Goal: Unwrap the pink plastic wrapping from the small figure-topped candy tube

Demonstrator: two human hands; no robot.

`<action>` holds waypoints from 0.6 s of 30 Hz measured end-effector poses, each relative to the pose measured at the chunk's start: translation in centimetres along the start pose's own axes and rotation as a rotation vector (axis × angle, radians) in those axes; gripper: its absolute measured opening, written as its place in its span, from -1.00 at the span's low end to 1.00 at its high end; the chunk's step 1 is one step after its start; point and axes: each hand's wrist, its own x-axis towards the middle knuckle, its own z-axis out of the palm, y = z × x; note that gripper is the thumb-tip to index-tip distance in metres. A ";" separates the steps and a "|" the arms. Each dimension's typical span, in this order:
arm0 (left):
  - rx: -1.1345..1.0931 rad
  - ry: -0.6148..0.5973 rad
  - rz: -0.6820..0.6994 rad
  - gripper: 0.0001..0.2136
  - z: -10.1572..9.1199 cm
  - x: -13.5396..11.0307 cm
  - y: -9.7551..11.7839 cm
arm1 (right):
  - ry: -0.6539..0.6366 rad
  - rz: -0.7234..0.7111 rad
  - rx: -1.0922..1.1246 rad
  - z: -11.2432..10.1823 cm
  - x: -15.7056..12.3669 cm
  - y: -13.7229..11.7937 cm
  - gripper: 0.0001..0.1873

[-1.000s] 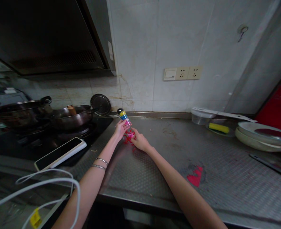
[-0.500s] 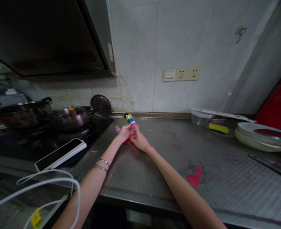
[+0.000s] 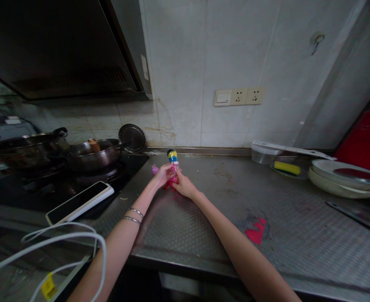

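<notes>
Both my hands meet over the steel counter [image 3: 222, 218], close to the back wall. My left hand [image 3: 163, 174] grips a small bottle [image 3: 172, 157] with a black cap and a blue and yellow label, held nearly upright. My right hand [image 3: 185, 187] touches the bottle's pink lower part and rests over a little heap of pink pieces [image 3: 171, 183] on the counter. A small pink bit [image 3: 154, 169] lies just left of my left hand. Two bangles [image 3: 133, 214] circle my left wrist.
Left is a stove with two dark pans [image 3: 92, 154] and a round lid [image 3: 132, 137] leaning on the wall. A phone [image 3: 79, 201] lies on the stove edge, a white cable [image 3: 55, 243] below. Right: white plates [image 3: 342, 178], yellow sponge [image 3: 287, 167], clear tub [image 3: 262, 155], knife [image 3: 357, 213]. A red scrap [image 3: 256, 231] lies on the counter.
The bottle has swung from leaning left to nearly upright and moved a little right. My right hand has come up from the pink heap to the bottle's lower part.
</notes>
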 end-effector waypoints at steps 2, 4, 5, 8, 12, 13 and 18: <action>-0.007 0.024 0.025 -0.78 -0.1 0.2 0.0 | 0.002 -0.023 -0.010 0.0 0.0 -0.3 -0.24; -0.019 0.052 0.036 -0.78 -0.3 0.5 0.0 | -0.002 -0.026 -0.036 0.0 -0.2 -0.5 -0.27; -0.030 0.075 0.042 -0.77 -0.5 0.6 0.0 | -0.005 -0.022 -0.061 0.0 -0.3 -0.7 -0.29; -0.068 0.162 0.080 -0.77 -1.2 0.9 0.4 | -0.021 -0.005 -0.176 0.1 -0.6 -1.2 -0.34; -0.077 0.204 0.107 -0.80 -2.2 0.9 1.0 | -0.045 0.023 -0.263 0.0 -1.0 -1.6 -0.31; -0.077 0.197 0.114 -0.81 -2.4 0.9 1.1 | -0.041 0.029 -0.262 -0.1 -1.0 -1.7 -0.31; -0.078 0.191 0.136 -0.86 -2.2 1.0 0.8 | -0.008 0.045 -0.235 -0.4 -0.9 -1.5 -0.35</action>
